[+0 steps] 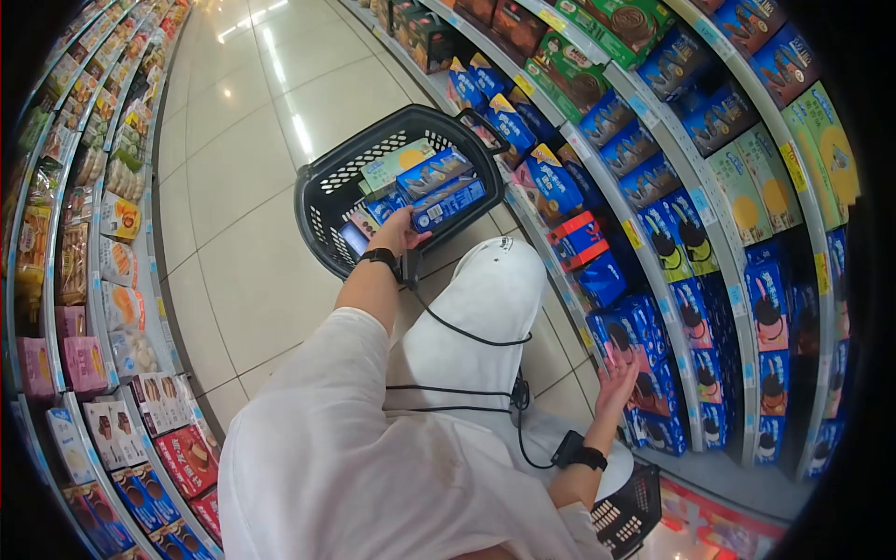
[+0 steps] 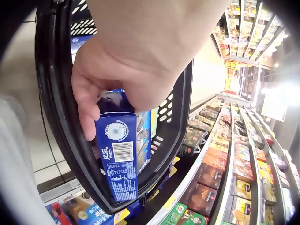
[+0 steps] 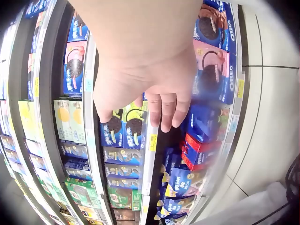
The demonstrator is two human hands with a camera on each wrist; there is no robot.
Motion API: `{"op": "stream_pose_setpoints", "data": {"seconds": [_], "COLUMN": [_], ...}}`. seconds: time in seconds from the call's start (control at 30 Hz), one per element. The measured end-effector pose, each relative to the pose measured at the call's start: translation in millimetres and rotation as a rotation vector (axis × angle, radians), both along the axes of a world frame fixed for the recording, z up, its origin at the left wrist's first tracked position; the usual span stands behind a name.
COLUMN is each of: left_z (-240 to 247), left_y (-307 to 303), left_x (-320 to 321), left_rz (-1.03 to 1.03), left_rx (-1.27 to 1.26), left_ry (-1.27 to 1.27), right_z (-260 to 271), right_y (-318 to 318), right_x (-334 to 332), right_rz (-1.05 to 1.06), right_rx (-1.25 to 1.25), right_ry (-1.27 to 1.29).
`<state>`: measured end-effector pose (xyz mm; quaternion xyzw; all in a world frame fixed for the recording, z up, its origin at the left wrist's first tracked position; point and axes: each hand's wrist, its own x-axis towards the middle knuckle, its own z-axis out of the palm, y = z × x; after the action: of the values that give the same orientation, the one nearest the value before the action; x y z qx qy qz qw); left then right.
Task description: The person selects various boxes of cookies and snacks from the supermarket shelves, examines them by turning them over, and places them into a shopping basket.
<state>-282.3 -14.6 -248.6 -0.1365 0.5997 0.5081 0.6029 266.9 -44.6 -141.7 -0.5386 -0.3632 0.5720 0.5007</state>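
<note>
While the left hand [image 1: 399, 231] pinches a blue box [image 2: 120, 157] whose long axis points shelfward, the right hand [image 1: 618, 381], fingers extended, lies nearer the shelf [image 1: 646, 269].

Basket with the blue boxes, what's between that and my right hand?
In the head view, your white-clad knee lies between the basket and your right hand, with some tiled floor on the hand's side.

The left grip [image 1: 399, 232] is curled, stretched forward, while the right grip [image 1: 618, 381] is loosely outstretched.
</note>
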Motion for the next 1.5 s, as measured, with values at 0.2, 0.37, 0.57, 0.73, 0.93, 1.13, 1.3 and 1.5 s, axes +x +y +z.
{"op": "stream_pose_setpoints", "data": {"seconds": [0.2, 0.37, 0.57, 0.73, 0.93, 1.13, 1.3, 1.5], "left_z": [12.4, -4.9, -22.1, -35.8, -36.7, -29.3, -38.8, 28.2], "left_y": [-1.5, -2.6, 6.5, 20.0, 23.1, 21.1, 19.7, 32.6], "left_x": [6.1, 7.0, 5.6, -4.4, -2.3, 3.3, -0.9, 11.5], "left_rz": [-0.121, -0.084, -0.216, -0.278, -0.446, -0.339, -0.339, -0.690], "left_rx": [-0.088, -0.033, -0.110, -0.142, -0.090, -0.215, -0.107, -0.139], "left_ry": [0.225, 0.256, 0.431, 0.497, 0.661, 0.674, 0.751, 0.753], "right_z": [-6.7, -5.8, -2.4, -5.2, -5.0, -11.9, -10.0, -1.2], "right_y": [-2.3, -3.6, -3.6, -0.9, 0.4, 1.4, 0.5, -0.1], "right_x": [3.7, 2.2, -5.7, -7.1, -7.8, 0.4, 0.9, -2.0], "right_rz": [-0.030, -0.023, -0.022, -0.017, -0.033, -0.010, -0.039, 0.021], "right_rx": [-0.025, -0.046, -0.045, -0.046, -0.044, -0.030, -0.038, -0.009], "right_ry": [-0.029, -0.063, -0.054, -0.042, -0.040, -0.010, -0.007, -0.027]}}
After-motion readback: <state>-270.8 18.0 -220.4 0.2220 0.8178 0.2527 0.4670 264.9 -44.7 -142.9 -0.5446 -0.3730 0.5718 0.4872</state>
